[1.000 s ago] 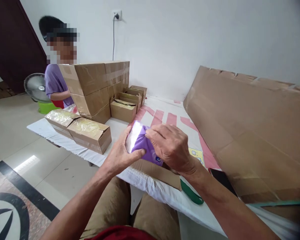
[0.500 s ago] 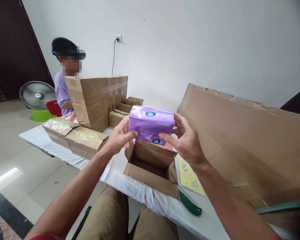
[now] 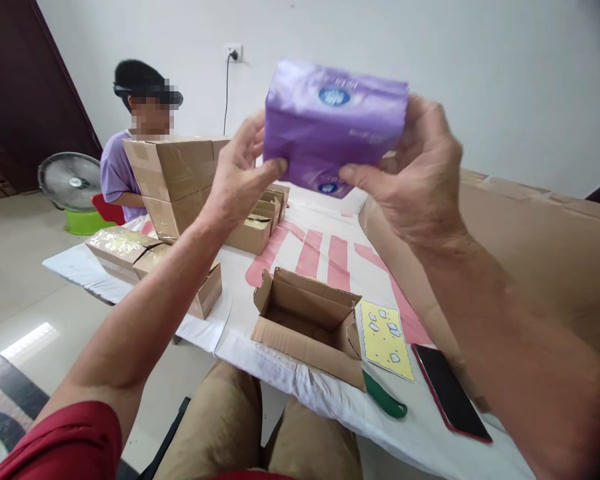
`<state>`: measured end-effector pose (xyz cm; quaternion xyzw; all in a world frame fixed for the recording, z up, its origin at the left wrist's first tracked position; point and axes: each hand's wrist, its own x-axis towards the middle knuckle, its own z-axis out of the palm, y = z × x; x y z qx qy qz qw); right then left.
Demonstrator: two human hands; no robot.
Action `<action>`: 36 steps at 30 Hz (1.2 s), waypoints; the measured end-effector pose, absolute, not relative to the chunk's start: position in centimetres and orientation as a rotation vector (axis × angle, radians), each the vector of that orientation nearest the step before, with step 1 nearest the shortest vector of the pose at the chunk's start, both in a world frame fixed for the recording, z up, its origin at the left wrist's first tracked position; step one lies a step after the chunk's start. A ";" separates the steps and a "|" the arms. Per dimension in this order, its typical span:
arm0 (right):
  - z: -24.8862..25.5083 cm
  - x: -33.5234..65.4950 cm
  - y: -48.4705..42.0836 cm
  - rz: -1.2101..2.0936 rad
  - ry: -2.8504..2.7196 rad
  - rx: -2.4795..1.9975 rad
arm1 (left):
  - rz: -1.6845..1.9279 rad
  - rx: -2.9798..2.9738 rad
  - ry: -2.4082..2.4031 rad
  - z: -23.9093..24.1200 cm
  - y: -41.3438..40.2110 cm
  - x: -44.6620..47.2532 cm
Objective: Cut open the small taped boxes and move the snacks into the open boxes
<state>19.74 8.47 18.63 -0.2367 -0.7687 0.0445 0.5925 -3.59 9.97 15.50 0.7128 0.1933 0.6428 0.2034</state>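
Note:
I hold a purple plastic-wrapped pack up high in front of me with both hands. My left hand grips its left end, thumb under the pack. My right hand grips the right end, fingers behind it and thumb below. Beneath the pack, an open brown cardboard box with raised flaps sits on the white table cover near my knees; what shows of its inside holds nothing.
Sealed and taped boxes lie at left, with stacked cartons and open boxes behind. A person in a purple shirt sits beyond them. A phone, a yellow card and a large flat cardboard sheet are at right.
Both hands lifted the purple pack from just above the open box up to head height, closer to the camera. The box is now fully uncovered.

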 end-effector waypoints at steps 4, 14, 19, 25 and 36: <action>13.8 19.2 8.8 0.292 -1.891 -0.642 | 1.821 1.761 0.444 8.9 9.4 -4.0; 6.5 15.9 14.0 0.727 -1.894 -1.056 | 1.897 1.397 0.935 -2.3 11.6 -5.4; 4.1 11.6 20.4 0.679 -1.988 -1.399 | 1.889 0.992 1.504 -8.1 12.4 -3.6; -2.3 5.1 27.0 0.669 -2.135 -1.574 | 1.752 0.848 1.616 -13.3 16.9 -2.0; -8.8 2.9 33.8 0.665 -2.282 -1.639 | 1.673 0.768 1.733 -17.3 27.4 -3.4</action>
